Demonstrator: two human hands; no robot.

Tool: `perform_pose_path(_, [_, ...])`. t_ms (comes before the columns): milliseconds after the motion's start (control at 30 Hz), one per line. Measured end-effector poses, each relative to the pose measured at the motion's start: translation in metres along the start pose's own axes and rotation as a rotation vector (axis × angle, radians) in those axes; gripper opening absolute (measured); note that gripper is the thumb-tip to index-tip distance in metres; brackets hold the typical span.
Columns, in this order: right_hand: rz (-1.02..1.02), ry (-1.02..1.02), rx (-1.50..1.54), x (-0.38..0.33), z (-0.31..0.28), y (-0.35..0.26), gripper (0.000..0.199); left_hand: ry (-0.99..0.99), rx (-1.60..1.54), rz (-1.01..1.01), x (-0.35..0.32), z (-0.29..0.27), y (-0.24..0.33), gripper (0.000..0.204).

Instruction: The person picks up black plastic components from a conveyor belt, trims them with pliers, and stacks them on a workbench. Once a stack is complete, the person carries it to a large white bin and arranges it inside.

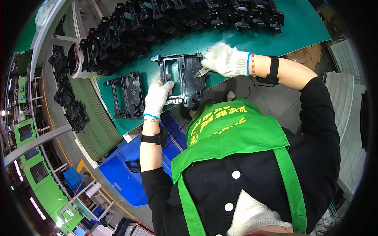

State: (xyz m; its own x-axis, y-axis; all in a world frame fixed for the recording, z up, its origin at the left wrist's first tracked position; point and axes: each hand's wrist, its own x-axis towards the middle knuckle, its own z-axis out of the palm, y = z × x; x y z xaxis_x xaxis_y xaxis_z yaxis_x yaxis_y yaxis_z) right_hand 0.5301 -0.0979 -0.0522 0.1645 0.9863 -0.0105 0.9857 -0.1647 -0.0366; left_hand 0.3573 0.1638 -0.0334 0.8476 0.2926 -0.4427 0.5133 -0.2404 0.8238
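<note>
My gloved left hand (158, 94) is closed on the left bar of a black plastic frame (193, 84), with its fingers reaching into the rectangular opening. The frame is held up over the near edge of the green table (303, 33). At the frame's right side, my gloved right hand (225, 61) is closed around a small metal hand tool (202, 72), which looks like nippers. The tool's tip is against or very near the frame's right part; its handles are hidden in the glove. A similar black plastic part (130, 95) lies on the table left of my left hand.
Long rows of stacked black plastic parts (157, 19) line the far side of the table. A blue bin (126, 177) stands below the near left edge, with a dark piece inside. Left of the table runs a green conveyor belt (96, 126). More black parts (65, 94) lie beyond it.
</note>
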Motion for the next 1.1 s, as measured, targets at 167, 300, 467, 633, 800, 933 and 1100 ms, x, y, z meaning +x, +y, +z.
perform_pose_path(167, [0.159,-0.469,0.333,0.008,-0.04,-0.008,0.025,0.002,-0.057,0.008,0.003,0.0,-0.008,0.04])
perform_pose_path(300, [0.309,-0.383,0.534,0.0,-0.058,-0.009,0.031,0.017,-0.048,0.004,0.0,0.001,-0.007,0.038])
perform_pose_path(467, [0.57,-0.071,0.561,-0.001,-0.063,-0.016,0.038,-0.021,-0.37,-0.02,0.001,-0.003,-0.01,0.038])
perform_pose_path(633, [0.145,0.194,0.814,-0.001,-0.069,-0.052,0.046,0.202,-0.844,0.049,-0.006,0.037,-0.001,0.056])
perform_pose_path(800, [0.273,-0.039,0.597,0.021,-0.065,-0.081,0.044,0.353,-0.378,0.223,-0.013,0.036,-0.014,0.044])
perform_pose_path(933, [0.289,0.084,0.609,0.01,-0.052,-0.079,0.045,0.576,0.636,0.394,-0.05,-0.038,0.009,0.027])
perform_pose_path(1100, [0.346,0.377,0.795,-0.027,-0.064,-0.084,0.042,0.835,0.98,0.302,-0.035,-0.158,-0.058,0.06])
